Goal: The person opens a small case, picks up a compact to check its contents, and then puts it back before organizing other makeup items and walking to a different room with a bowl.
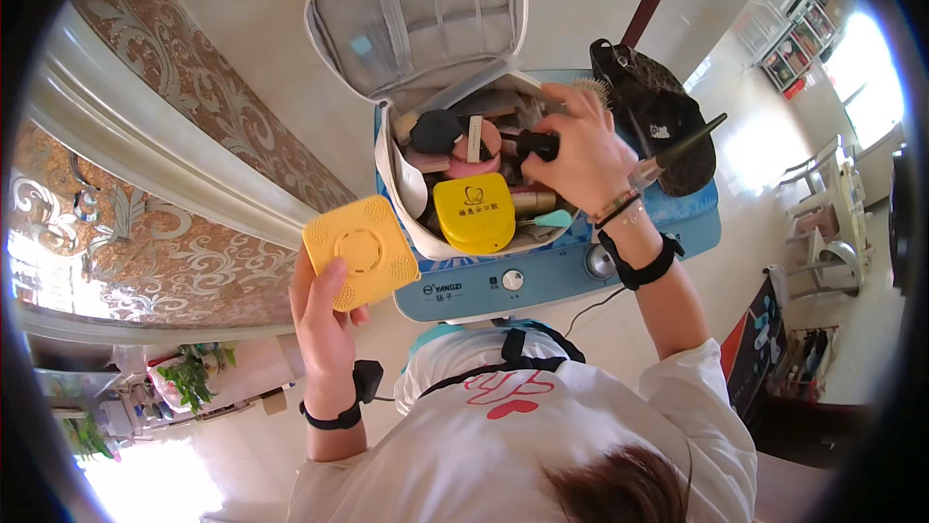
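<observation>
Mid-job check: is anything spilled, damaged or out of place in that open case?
No spill or damage shows. The open white case looks jumbled, though: the yellow box sits slightly askew at the front, with a black rounded item and others piled loosely behind it.

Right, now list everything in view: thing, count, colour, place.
Appliance: 1, blue, centre
Case: 1, white, open on appliance
Lidded box: 1, yellow, in case
Square object: 1, yellow, in left hand
Dark item: 1, black, at right hand
Other contents: uncountable, mixed, inside case
Hairbrush: 1, pale, beyond right hand
Fabric item: 1, black, right of case
Pointed tool: 1, dark, beside right hand
Patterned drapery: count unclear, brown-silver, left
Plants: 2, green, lower left
Furniture: several, white, right
Shirt: 1, white, bottom centre
Wristbands: 2, black, wrists
Left hand: 1, bare, left
Right hand: 1, bare, over case
</observation>
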`<state>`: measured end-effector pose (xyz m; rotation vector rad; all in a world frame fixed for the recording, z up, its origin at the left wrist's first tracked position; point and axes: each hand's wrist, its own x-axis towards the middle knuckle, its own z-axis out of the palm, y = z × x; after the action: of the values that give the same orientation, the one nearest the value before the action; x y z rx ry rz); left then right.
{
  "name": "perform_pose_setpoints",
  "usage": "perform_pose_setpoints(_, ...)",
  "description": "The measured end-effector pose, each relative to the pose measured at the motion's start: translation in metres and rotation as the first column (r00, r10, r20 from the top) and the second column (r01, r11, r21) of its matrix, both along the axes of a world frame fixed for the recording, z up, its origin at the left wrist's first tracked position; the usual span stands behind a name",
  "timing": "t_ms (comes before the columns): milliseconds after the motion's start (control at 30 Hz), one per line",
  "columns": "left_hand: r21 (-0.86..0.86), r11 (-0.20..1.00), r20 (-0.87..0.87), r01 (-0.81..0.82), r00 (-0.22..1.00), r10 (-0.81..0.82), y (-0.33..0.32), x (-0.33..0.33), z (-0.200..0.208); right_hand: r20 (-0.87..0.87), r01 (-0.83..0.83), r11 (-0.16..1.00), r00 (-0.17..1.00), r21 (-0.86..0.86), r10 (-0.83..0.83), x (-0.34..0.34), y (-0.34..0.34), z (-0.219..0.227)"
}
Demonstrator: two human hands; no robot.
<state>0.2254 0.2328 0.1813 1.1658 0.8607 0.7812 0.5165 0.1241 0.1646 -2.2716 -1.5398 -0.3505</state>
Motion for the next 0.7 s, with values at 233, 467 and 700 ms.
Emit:
perform_pose_setpoints(233,0.124,0.965,0.085,0.231,0.967,-0.242,0.009,0.040,0.024,-0.161,0.072,0.976,0.986,0.204,-0.039,0.002,-0.018,0.003)
perform_pose_setpoints(467,0.223,0.890,-0.047,0.398,0.916,-0.398,0.017,0.079,0.022,0.080,0.004,0.999,0.997,0.041,-0.007,0.004,-0.031,0.010)
perform_pose_setpoints(700,0.331,0.844,-0.189,0.422,0.906,-0.379,0.027,0.108,0.007,-0.200,-0.214,0.977,0.956,0.022,0.214,-0.013,-0.035,0.020)
